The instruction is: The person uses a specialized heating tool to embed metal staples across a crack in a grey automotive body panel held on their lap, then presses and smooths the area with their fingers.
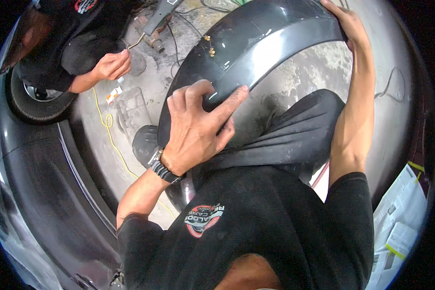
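A long, curved black car bumper (203, 58) with a shiny lip lies across my lap, its arch bending to the upper right. My left hand (195, 118), a watch on its wrist, is over the near part of the bumper. Its index finger is stretched out toward the lip and the other fingers are partly bent and spread. Up at the right end, my right hand (350, 26) grips the bumper's edge; its fingers are partly out of sight. Small brass-coloured bits (210, 46) sit on the dark surface near several short bright marks.
At the upper left, a co-worker's hand (113, 65) is at the bent metal tip of a grey corded tool (159, 19). A black car (38, 169) stands along the left. A yellow cord (110, 130) crosses the concrete floor. Papers (396, 217) are at the right.
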A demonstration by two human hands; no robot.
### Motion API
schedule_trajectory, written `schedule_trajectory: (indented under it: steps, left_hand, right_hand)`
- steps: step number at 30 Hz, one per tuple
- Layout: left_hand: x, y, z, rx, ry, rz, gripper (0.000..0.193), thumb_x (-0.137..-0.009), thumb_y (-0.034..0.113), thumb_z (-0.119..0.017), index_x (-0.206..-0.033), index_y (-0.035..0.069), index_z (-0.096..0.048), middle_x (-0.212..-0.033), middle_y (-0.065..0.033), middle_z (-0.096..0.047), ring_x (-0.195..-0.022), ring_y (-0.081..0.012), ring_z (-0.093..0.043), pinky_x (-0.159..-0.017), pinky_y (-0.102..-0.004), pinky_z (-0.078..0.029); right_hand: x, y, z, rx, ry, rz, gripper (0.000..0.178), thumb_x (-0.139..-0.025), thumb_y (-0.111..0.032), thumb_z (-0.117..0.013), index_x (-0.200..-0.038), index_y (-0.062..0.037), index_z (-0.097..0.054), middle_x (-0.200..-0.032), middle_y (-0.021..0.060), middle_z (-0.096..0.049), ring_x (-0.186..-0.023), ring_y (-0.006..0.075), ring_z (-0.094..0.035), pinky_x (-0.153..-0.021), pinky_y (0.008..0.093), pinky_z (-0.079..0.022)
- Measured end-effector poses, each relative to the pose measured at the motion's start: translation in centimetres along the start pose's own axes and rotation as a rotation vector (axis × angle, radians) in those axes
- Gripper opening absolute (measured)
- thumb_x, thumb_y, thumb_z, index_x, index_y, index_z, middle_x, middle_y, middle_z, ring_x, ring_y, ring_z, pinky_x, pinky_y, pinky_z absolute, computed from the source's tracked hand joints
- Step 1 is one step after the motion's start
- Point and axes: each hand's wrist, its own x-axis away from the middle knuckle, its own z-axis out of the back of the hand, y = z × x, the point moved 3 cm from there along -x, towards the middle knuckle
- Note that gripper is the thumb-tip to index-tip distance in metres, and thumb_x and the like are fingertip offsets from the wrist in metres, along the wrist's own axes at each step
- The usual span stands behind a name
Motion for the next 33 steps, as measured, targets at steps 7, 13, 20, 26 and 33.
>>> schedule_trajectory:
  steps: [7, 13, 20, 26, 33]
  left_hand:
    - [0.1, 0.0, 0.6, 0.019, -0.012, 0.026, 0.062, -0.075, 0.020, -0.075, -0.135, 0.031, -0.065, -0.104, -0.0107, -0.044, -0.095, -0.0284, -0.041, -0.086, -0.0396, -0.037]
    - [0.2, -0.1, 0.6, 0.039, 0.023, 0.029, 0.062, -0.075, 0.019, -0.074, -0.135, 0.030, -0.066, -0.105, -0.0110, -0.044, -0.094, -0.0290, -0.041, -0.083, -0.0400, -0.037]
    - [0.4, -0.4, 0.6, 0.093, 0.069, 0.043, 0.064, -0.072, 0.017, -0.074, -0.134, 0.029, -0.066, -0.104, -0.0111, -0.044, -0.093, -0.0290, -0.041, -0.082, -0.0403, -0.037]
    - [0.3, -0.3, 0.6, 0.088, 0.071, 0.028, 0.066, -0.071, 0.016, -0.073, -0.135, 0.030, -0.065, -0.103, -0.0102, -0.044, -0.092, -0.0285, -0.041, -0.082, -0.0399, -0.037]
    - [0.2, -0.3, 0.6, 0.083, 0.040, 0.030, 0.064, -0.072, 0.016, -0.074, -0.134, 0.029, -0.066, -0.102, -0.0097, -0.043, -0.093, -0.0288, -0.041, -0.083, -0.0400, -0.038]
  right_hand:
    - [-2.9, 2.1, -0.1, -0.146, -0.152, -0.033, 0.067, -0.081, -0.045, -0.082, -0.106, 0.0162, -0.069, -0.095, 0.0171, -0.071, -0.080, 0.0203, -0.067, -0.076, 0.0306, -0.052]
    - [-3.7, 2.9, -0.2, -0.165, -0.151, -0.051, 0.067, -0.081, -0.044, -0.083, -0.107, 0.0168, -0.068, -0.091, 0.0156, -0.070, -0.077, 0.0192, -0.065, -0.073, 0.0296, -0.051]
    - [-2.8, 1.5, -0.5, -0.196, -0.127, -0.069, 0.063, -0.086, -0.038, -0.080, -0.108, 0.0183, -0.067, -0.091, 0.0164, -0.071, -0.075, 0.0190, -0.066, -0.071, 0.0297, -0.052]
    - [-2.9, 1.9, -0.4, -0.214, -0.135, -0.083, 0.059, -0.086, -0.036, -0.080, -0.107, 0.0175, -0.068, -0.088, 0.0146, -0.071, -0.071, 0.0174, -0.066, -0.068, 0.0284, -0.052]
    - [-2.9, 1.8, -0.2, -0.176, -0.115, -0.116, 0.058, -0.084, -0.038, -0.081, -0.103, 0.0158, -0.070, -0.089, 0.0137, -0.071, -0.072, 0.0176, -0.064, -0.068, 0.0299, -0.050]
